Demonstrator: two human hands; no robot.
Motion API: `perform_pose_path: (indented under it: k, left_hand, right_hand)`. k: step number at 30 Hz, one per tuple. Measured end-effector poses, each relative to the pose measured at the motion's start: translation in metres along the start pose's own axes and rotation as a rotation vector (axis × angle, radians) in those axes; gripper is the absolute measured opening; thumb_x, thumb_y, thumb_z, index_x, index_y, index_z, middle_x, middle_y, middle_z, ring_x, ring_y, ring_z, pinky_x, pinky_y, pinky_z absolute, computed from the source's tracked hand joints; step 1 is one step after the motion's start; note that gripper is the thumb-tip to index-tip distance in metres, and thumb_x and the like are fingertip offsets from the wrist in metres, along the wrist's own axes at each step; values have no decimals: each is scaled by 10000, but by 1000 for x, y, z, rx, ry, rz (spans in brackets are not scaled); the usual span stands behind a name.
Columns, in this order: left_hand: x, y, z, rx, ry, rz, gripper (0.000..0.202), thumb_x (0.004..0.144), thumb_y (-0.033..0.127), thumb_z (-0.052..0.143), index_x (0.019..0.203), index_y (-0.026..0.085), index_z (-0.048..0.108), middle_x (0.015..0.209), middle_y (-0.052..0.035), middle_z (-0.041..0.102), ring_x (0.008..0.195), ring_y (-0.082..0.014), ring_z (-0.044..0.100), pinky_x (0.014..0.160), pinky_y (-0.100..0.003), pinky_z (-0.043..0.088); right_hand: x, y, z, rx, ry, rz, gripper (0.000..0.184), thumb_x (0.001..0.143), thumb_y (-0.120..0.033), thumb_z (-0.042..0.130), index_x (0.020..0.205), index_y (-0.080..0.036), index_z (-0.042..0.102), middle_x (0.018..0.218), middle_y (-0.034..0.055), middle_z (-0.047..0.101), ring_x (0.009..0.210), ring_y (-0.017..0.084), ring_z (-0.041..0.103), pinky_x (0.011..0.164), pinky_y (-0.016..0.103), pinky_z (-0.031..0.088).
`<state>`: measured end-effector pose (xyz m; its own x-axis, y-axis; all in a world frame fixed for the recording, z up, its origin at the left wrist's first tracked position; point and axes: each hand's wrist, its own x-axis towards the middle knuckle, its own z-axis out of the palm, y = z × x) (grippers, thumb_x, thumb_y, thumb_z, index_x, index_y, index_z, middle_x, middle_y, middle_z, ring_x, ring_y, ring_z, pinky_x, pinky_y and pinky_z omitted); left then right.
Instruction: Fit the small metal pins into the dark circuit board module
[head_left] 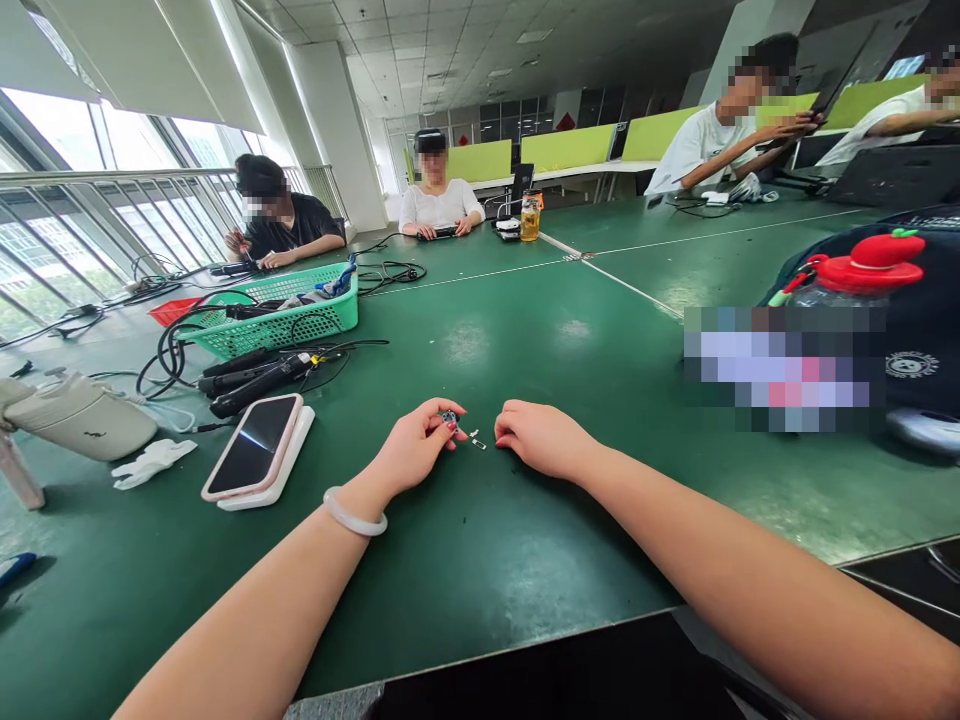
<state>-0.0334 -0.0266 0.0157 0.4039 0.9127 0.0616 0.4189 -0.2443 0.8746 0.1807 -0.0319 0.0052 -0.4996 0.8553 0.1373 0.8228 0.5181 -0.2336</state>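
Observation:
Pinched between the thumb and fingers of my left hand (417,440) is a small dark part with metallic bits (450,420), too small to name. A pale bracelet circles that wrist. Just right of those fingertips, a tiny white-and-dark piece (478,440) lies on the green tabletop (480,560). My right hand (541,438) rests on the table to the right of the tiny piece, apart from it. Its fingers are curled inward, and whatever they may hold is hidden.
Left of my hands lie a pink-edged phone (253,447), black handheld devices (259,385), crumpled tissue (154,462) and a beige bottle (82,415). Behind them stands a green basket (281,325) with cables. A red-capped bottle (862,275) is at right. Several people sit around.

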Motion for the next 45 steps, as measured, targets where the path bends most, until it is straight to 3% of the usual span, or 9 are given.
perform_pose_path:
  k: [6, 9, 15, 21, 31, 45]
  left_hand:
    - [0, -4, 0, -2, 22, -19, 281, 824, 319, 511, 1068, 195, 573, 665, -1, 626, 823, -181, 653, 759, -297, 471]
    - [0, -3, -1, 88, 56, -32, 292, 811, 310, 522, 1062, 205, 625, 738, -18, 664, 778, -168, 639, 729, -281, 464]
    - [0, 0, -2, 239, 104, -29, 297, 754, 360, 596, 1007, 229, 677, 708, 9, 629, 627, -134, 553, 621, -258, 436]
    - [0, -3, 0, 188, 88, -12, 280, 712, 352, 652, 949, 205, 628, 690, 21, 596, 639, -123, 548, 636, -246, 442]
    - [-4, 5, 6, 184, 3, 26, 230, 723, 295, 642, 937, 209, 645, 752, 6, 620, 662, -127, 533, 654, -254, 436]
    - [-5, 7, 9, -113, -62, -11, 219, 632, 197, 709, 771, 171, 542, 723, 20, 624, 681, -119, 564, 689, -261, 453]
  right_hand:
    - [0, -1, 0, -25, -11, -7, 158, 893, -261, 504, 807, -192, 617, 855, 16, 597, 706, 129, 564, 614, 238, 361]
    - [0, -3, 0, -46, -6, -9, 151, 903, -225, 473, 833, -187, 601, 852, 20, 597, 702, 129, 563, 604, 241, 349]
    - [1, -6, 3, -80, -14, -16, 130, 874, -151, 462, 855, -180, 587, 870, 32, 598, 709, 136, 574, 597, 247, 340]
    - [1, -8, 5, -80, 18, 8, 121, 848, -117, 468, 844, -174, 575, 861, 37, 586, 700, 140, 563, 591, 249, 335]
    - [-1, -33, 5, 90, 276, -118, 145, 916, -176, 419, 880, -168, 560, 883, 32, 560, 705, 114, 517, 637, 235, 362]
    - [0, -36, 6, 23, 327, -215, 183, 927, -210, 409, 862, -163, 573, 844, 40, 573, 720, 128, 525, 635, 246, 387]
